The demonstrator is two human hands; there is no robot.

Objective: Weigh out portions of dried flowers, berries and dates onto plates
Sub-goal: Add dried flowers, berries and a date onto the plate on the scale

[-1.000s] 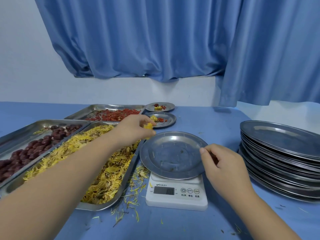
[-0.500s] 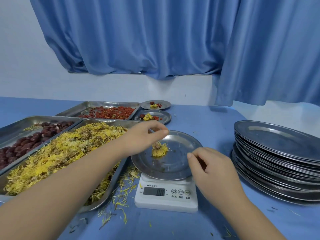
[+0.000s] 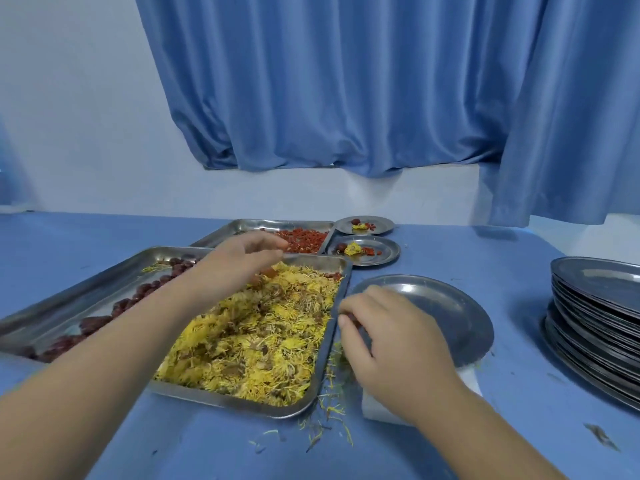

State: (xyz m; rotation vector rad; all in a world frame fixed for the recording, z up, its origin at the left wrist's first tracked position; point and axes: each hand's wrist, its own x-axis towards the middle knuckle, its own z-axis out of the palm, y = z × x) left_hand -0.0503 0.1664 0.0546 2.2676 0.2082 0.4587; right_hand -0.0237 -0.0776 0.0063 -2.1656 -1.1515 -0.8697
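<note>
Head view: one camera, looking down over both forearms at the bench (image 3: pixel 519 271).
Step in hand: fetching an ingredient. The left hand (image 3: pixel 249 258) hangs over the far end of the flower tray (image 3: pixel 225 403), fingertips aimed at the red berries (image 3: pixel 304 239) in the tray behind.
Left fingers: half bent and blurred; I cannot tell whether they hold anything.
Right hand (image 3: pixel 391 337): curled fingers at the left rim of the plate (image 3: pixel 443 313) on the white scale (image 3: pixel 377 407). Pinching the rim or just resting? Cannot tell.
Task's things: dried flowers (image 3: pixel 256 341) heaped centre, dates (image 3: pixel 100 320) in the left tray. The plate's visible part is bare.
Next move, my read: pick from a tray, carry it right to the plate, then check the reading. The scale's display is hidden under the right wrist.
Edges: the flower tray's right rim sits just beside the plate.
Room: open bench between the scale and the stack of plates (image 3: pixel 595 327); two filled plates (image 3: pixel 388 252) lie behind.
</note>
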